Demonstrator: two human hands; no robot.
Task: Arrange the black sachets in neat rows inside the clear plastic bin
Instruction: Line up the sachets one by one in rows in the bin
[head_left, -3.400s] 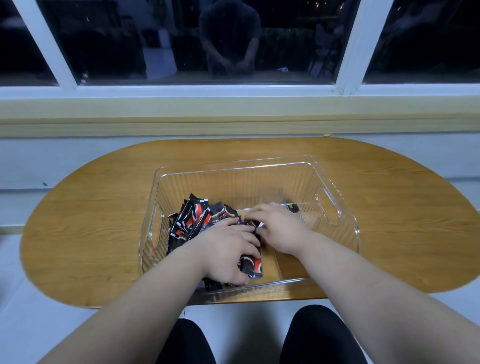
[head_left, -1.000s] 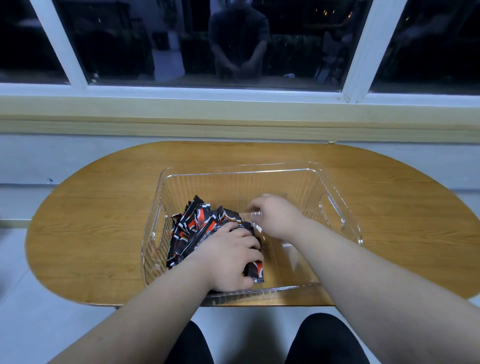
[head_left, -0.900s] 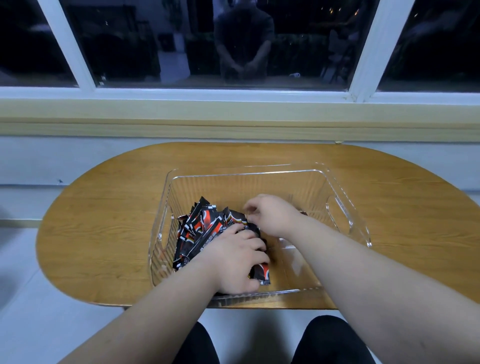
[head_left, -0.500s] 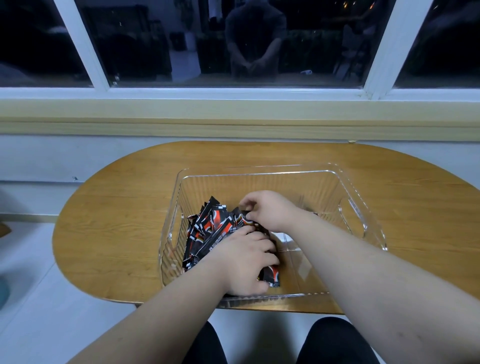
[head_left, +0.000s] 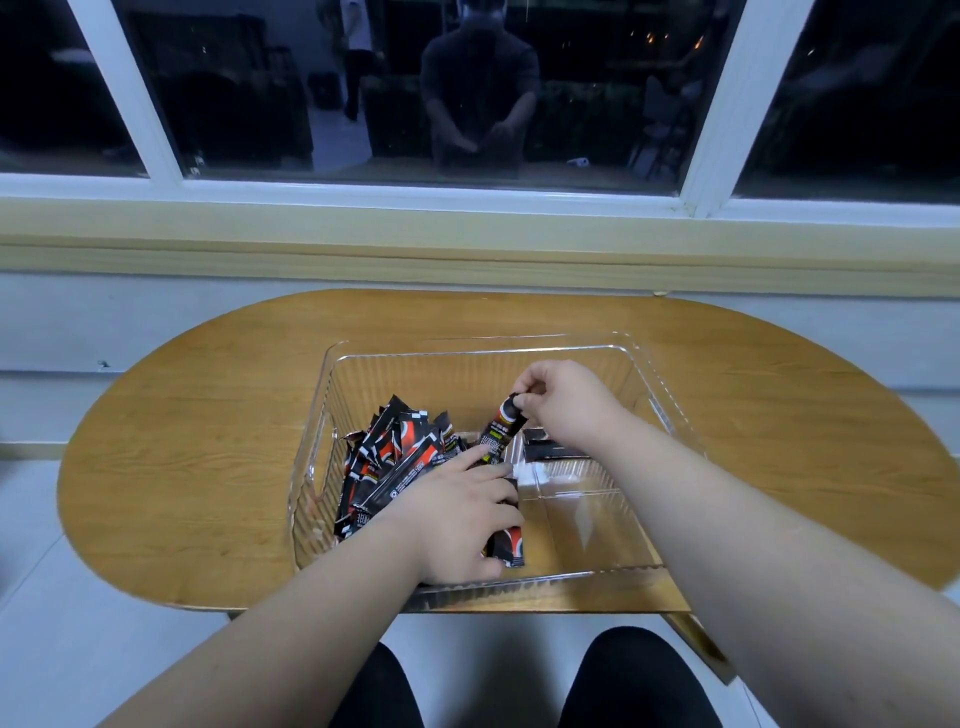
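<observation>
The oval wooden surface (head_left: 208, 415) carries the clear plastic bin (head_left: 470, 347), and every sachet is inside it. A leaning stack of black sachets (head_left: 400, 452) fills its left half, with the left grip (head_left: 457, 514) curled over its near end. Half a second ago the right grip (head_left: 566, 402) was low at the stack's far end. Now it has risen, pinching a single sachet (head_left: 498, 431) by the top, tilted, its foot beside the left forefinger. A few flat sachets (head_left: 550, 451) lie behind it. I'd say the rows are barely begun.
</observation>
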